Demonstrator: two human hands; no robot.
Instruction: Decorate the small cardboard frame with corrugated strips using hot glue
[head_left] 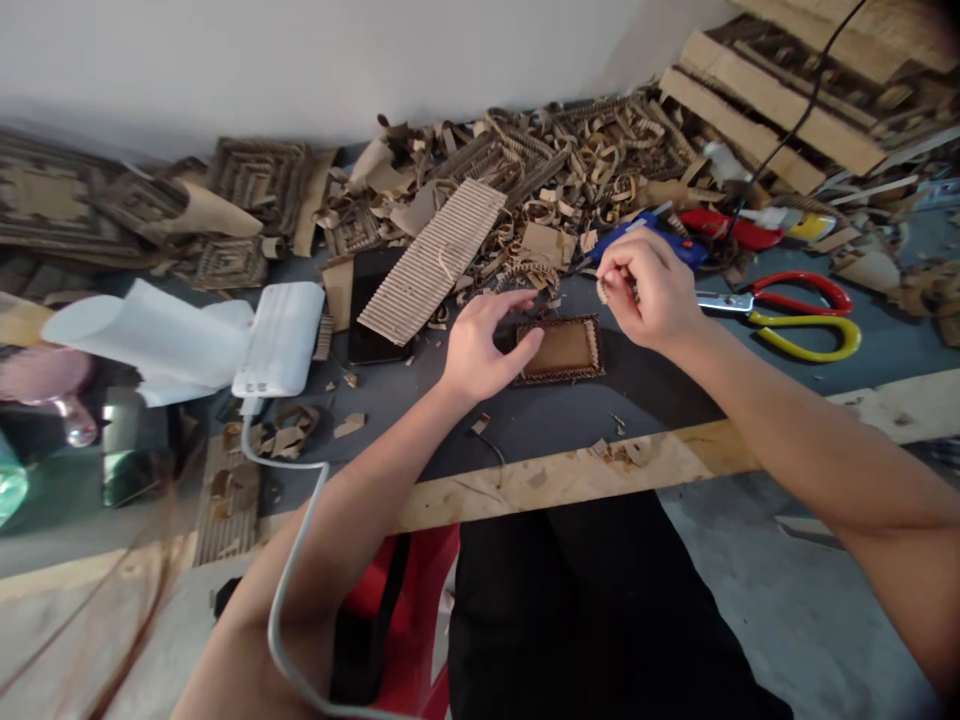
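- My left hand [484, 350], thumb and fingers wide, is over the edge of rectangular cardboard tray [568, 346].
- My right hand [652, 290] pinches small ridged strip [602, 291] near this tray.

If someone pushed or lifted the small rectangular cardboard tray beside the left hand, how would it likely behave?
The cardboard tray would probably slide rather than tip, since it sits low and flat. It looks light, seemingly just cardboard. Its ridged rim likely adds stiffness, though a hard squeeze might crush it.
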